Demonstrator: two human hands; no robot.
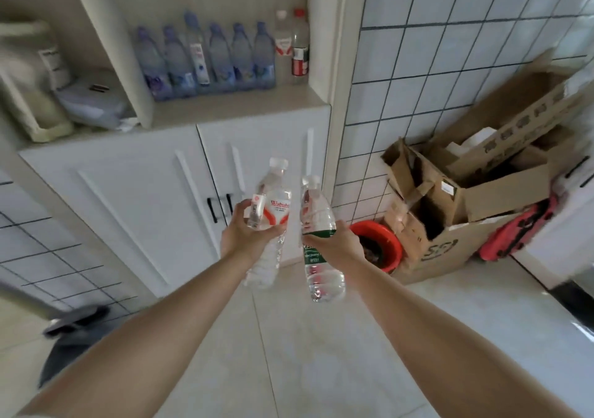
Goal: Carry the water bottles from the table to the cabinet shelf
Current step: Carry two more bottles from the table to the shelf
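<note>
Two clear water bottles held in the air before the white cabinet doors: a red-labelled bottle gripped round its middle by the left hand, a green-labelled bottle gripped likewise by the right hand. Above, the cabinet shelf bears a row of blue-labelled bottles and two red-capped bottles. At right, cardboard boxes and a red basin.

I stand on a pale tiled floor facing a white cabinet between white-tiled walls, with cardboard boxes on my right.
</note>
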